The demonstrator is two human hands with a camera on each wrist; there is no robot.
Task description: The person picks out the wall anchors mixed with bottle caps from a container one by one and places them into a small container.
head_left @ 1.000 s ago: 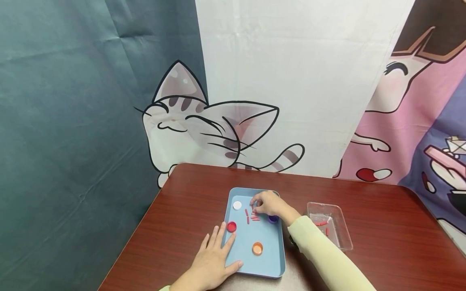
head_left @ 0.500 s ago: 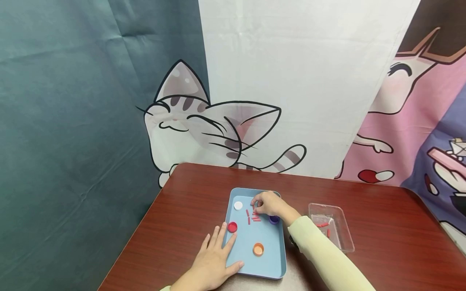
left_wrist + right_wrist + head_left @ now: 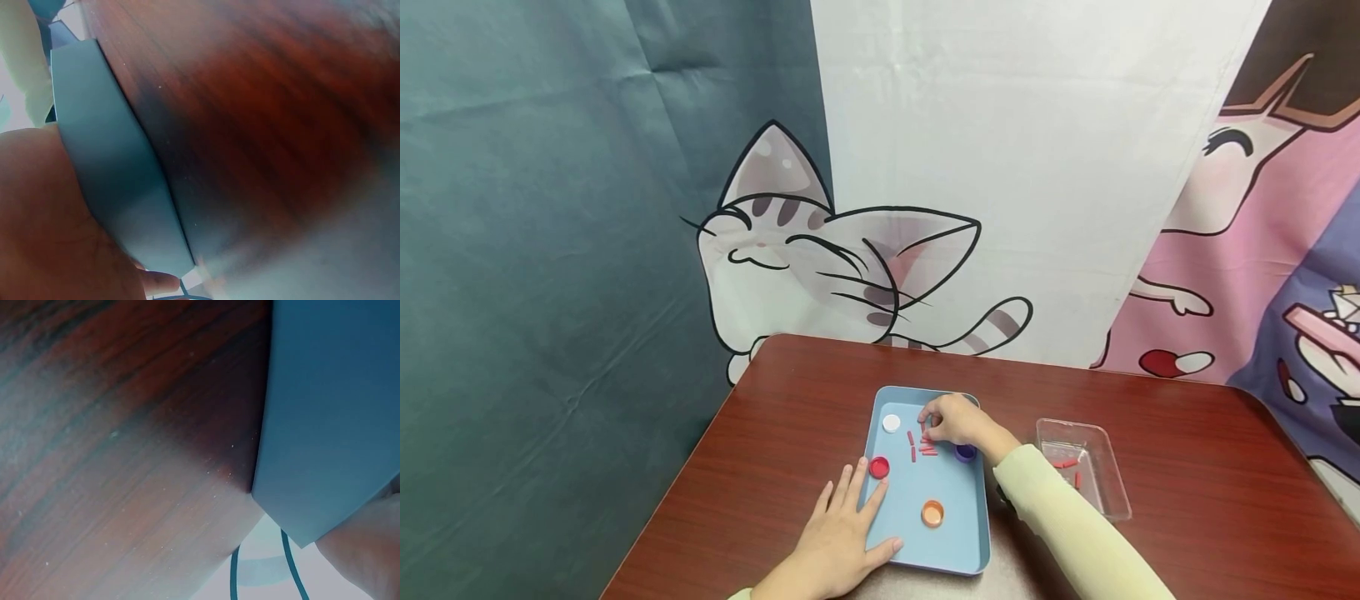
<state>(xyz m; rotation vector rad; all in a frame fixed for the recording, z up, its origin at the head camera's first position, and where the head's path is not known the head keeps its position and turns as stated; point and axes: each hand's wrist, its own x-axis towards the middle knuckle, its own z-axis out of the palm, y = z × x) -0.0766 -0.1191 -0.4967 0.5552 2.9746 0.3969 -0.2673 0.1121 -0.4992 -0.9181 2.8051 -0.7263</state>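
A shallow blue tray (image 3: 902, 542) lies on the table with several small red sticks (image 3: 913, 454) grouped in its far half. My right hand (image 3: 955, 419) is over that group, thumb and index finger curled together, pinching one red stick (image 3: 922, 427); its lower end is partly hidden by the fingers. Spread flat, my left hand (image 3: 835, 533) rests on the tray's left rim, its fingertips near a red cap (image 3: 878, 467). In the left wrist view the hand (image 3: 56, 219) lies against the tray's outer side (image 3: 119, 156).
Also in the tray are a white cap (image 3: 891, 423), an orange cap (image 3: 932, 513) and a purple cap (image 3: 966, 452), partly behind the right wrist. A clear plastic box (image 3: 1105, 467) holding a few red sticks stands to the right, partly covered by the right sleeve (image 3: 1067, 517).
The head view has shifted slightly, so the tray and box appear a little further right. Both hands keep the same places, and the sticks look unmoved.
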